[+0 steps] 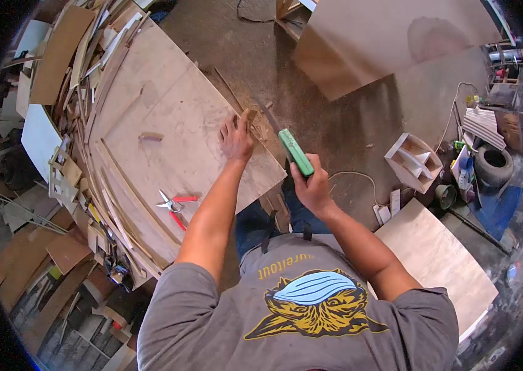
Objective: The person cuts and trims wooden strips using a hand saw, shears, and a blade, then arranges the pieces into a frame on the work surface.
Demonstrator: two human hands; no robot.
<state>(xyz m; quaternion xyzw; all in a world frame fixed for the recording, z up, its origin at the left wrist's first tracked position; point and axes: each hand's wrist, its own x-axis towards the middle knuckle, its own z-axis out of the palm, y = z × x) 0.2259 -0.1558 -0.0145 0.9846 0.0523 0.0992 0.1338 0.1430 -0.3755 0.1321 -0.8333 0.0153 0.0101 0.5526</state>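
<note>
My right hand (312,187) is wrapped round the green handle of a hand saw (295,153). The saw's thin dark blade points away from me, just off the edge of a plywood-topped table (181,117). At that edge my left hand (235,141) grips a small piece of wood (248,116), its fingers bent and pressing down on the tabletop. Red-handled pliers (176,205) lie with their jaws spread, left of my left forearm. Further off on the plywood rests a short wood offcut (151,136).
Long wood strips (128,188) and piled scraps line the table's left side. A large brown panel (391,40) stands ahead. On the right are a wooden box (414,162), a tire (494,164) and a plywood sheet (437,260). Sawdust lies on the floor by the table edge.
</note>
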